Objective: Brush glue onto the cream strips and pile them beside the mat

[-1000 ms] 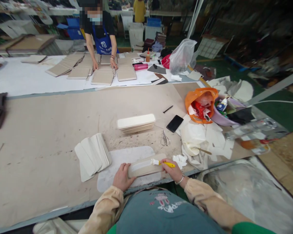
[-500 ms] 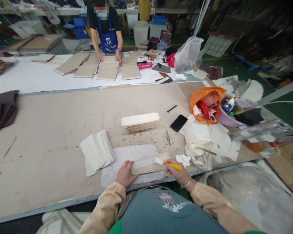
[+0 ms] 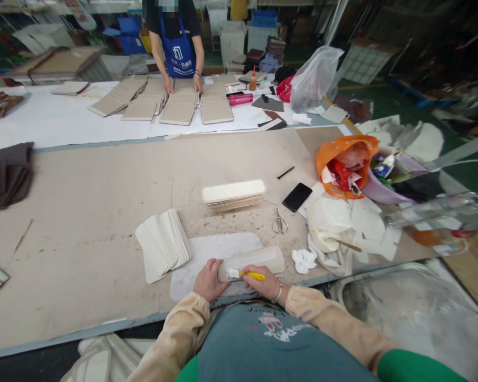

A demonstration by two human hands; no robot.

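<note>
A long beige panel with rounded corners (image 3: 271, 258) lies on a pale sheet (image 3: 223, 243) near the table's front edge, a whitish band along its face. My left hand (image 3: 209, 282) grips the panel's left end, fingers on the far side and thumb nearer me. In my right hand (image 3: 266, 285) is a brush with a yellow handle (image 3: 256, 276); its white-coated bristles touch the panel close to my left hand. To the left, several cream panels (image 3: 164, 245) are fanned out. Beyond the sheet stands a neat stack of similar panels (image 3: 234, 192).
Right of the sheet are crumpled tissue (image 3: 304, 260), scissors (image 3: 280, 223), a phone (image 3: 297, 197) and a dark pen (image 3: 286, 172). An orange bag (image 3: 327, 151) and a white tub (image 3: 329, 220) stand farther right. Across the table, a co-worker in a blue apron (image 3: 180, 50) handles beige boards (image 3: 178, 109).
My right hand has drawn the brush leftward along the panel, from its right part to its left end. My left hand keeps its hold. The whole view has shifted slightly.
</note>
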